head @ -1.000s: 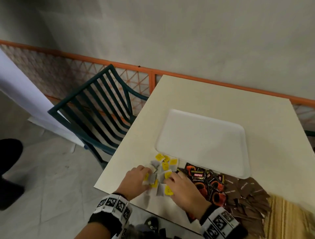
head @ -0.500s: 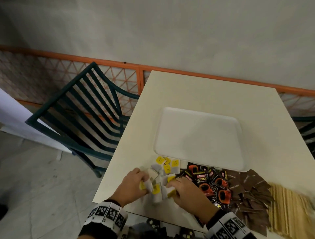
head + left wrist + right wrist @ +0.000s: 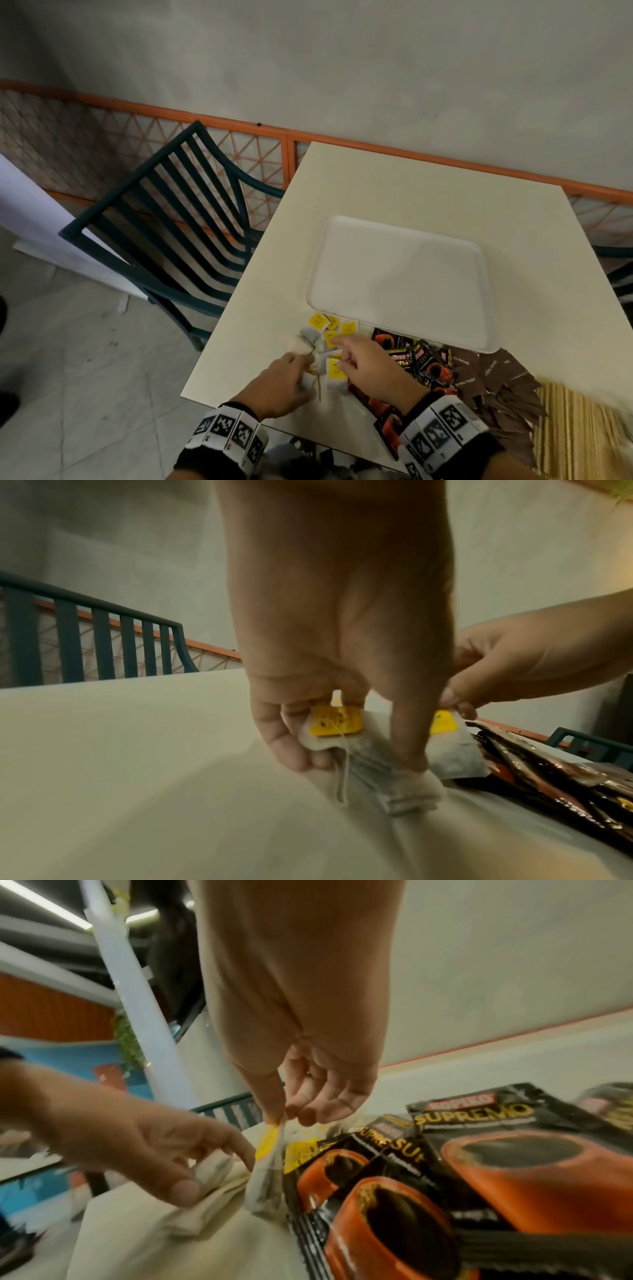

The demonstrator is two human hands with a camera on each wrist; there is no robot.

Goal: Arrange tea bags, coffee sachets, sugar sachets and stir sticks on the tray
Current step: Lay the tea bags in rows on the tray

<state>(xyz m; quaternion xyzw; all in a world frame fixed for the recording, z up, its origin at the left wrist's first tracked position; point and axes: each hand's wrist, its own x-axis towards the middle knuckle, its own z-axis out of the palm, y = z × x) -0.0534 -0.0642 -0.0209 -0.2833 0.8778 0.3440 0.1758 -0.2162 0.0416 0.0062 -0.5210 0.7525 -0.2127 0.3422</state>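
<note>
Several tea bags [image 3: 323, 330] with yellow tags lie in a heap on the table just in front of the white tray [image 3: 400, 277], which holds nothing. My left hand [image 3: 298, 371] grips a small stack of tea bags [image 3: 373, 758] between thumb and fingers, low over the table. My right hand [image 3: 346, 359] pinches one tea bag [image 3: 270, 1167] by its top edge, right beside the left hand. Black and orange coffee sachets [image 3: 421, 363] lie to the right of the tea bags, then brown sugar sachets [image 3: 496, 380], then wooden stir sticks [image 3: 575, 431].
The cream table [image 3: 428, 185] stands against a grey wall with an orange rail. A dark green slatted chair [image 3: 171, 219] stands off its left side. The table's near left corner lies just below my left hand. Another chair's edge [image 3: 620, 274] shows at far right.
Both hands have lifted slightly from the tea bag heap, the left now holding a stack and the right pinching one bag. The head view shifted right.
</note>
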